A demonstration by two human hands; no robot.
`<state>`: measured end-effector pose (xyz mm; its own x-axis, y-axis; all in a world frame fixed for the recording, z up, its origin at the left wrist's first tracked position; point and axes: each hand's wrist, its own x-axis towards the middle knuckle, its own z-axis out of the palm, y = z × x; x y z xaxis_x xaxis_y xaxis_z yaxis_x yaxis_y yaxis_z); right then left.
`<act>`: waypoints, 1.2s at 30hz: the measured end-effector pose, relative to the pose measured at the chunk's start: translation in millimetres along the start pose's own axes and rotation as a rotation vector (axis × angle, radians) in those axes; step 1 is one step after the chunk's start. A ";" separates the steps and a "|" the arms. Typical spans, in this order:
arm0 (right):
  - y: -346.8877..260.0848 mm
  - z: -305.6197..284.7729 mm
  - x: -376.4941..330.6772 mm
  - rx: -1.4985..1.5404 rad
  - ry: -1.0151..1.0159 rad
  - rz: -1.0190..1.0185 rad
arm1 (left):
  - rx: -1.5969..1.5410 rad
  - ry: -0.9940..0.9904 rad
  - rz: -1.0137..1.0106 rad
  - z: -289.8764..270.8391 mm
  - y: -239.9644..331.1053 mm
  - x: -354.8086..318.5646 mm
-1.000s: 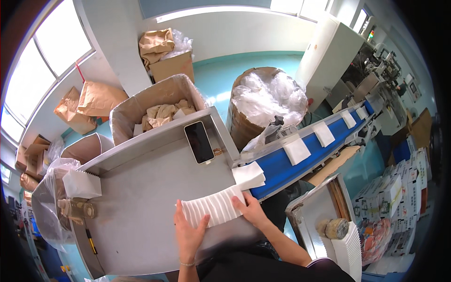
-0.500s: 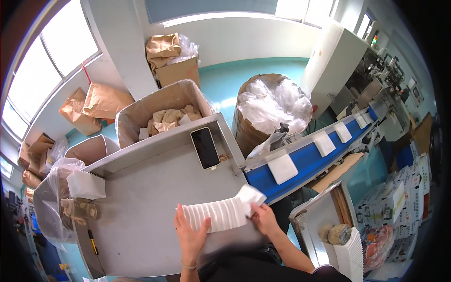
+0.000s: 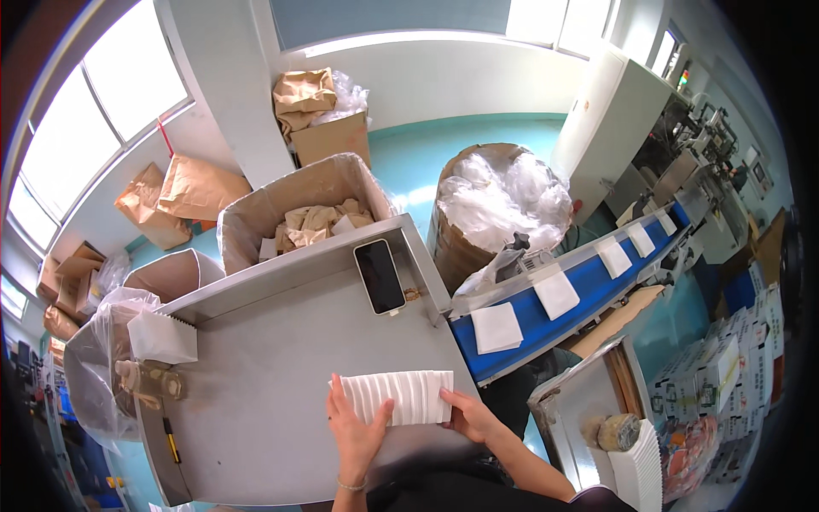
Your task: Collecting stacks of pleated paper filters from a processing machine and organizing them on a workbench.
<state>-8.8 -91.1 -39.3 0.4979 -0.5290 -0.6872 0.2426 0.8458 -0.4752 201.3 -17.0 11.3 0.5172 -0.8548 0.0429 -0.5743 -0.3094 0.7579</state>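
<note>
A row of folded white napkins (image 3: 401,396) stands on edge on the grey metal table (image 3: 264,384), close to my body. Around the row's left end my left hand (image 3: 360,431) is closed, thumb along the near side and fingers at the end. My right hand (image 3: 469,415) presses the right end with thumb and fingers, so the row is held between both hands. On the blue conveyor belt (image 3: 527,322) to the right lie several separate folded white napkins, the nearest one (image 3: 496,328) close to the table's edge.
A phone (image 3: 379,276) lies at the table's far right. Along the left side are a white napkin stack (image 3: 162,336), a glass jar (image 3: 162,383) and a yellow-black pen (image 3: 172,440). Cardboard boxes (image 3: 235,235) stand beyond. A metal tray (image 3: 567,392) sits at right.
The napkin in my right hand has joined the right end of the row, which is now straighter. Napkins on the belt have moved nearer, and another lies close to the table.
</note>
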 end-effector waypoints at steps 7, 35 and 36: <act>-1.8 -8.5 -3.2 -0.143 0.017 0.023 | -0.013 -0.031 -0.010 -1.7 0.3 0.2; 1.0 -10.1 10.1 0.114 0.207 -0.322 | 0.252 -0.012 0.083 24.1 31.4 -6.1; -6.3 -16.5 12.0 0.143 0.226 -0.350 | 0.229 -0.014 0.083 23.4 32.6 -4.5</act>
<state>-18.1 -104.0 -53.7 0.1745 -0.7738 -0.6089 0.4846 0.6058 -0.6311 165.4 -33.0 20.6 0.4542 -0.8865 0.0881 -0.7442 -0.3232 0.5845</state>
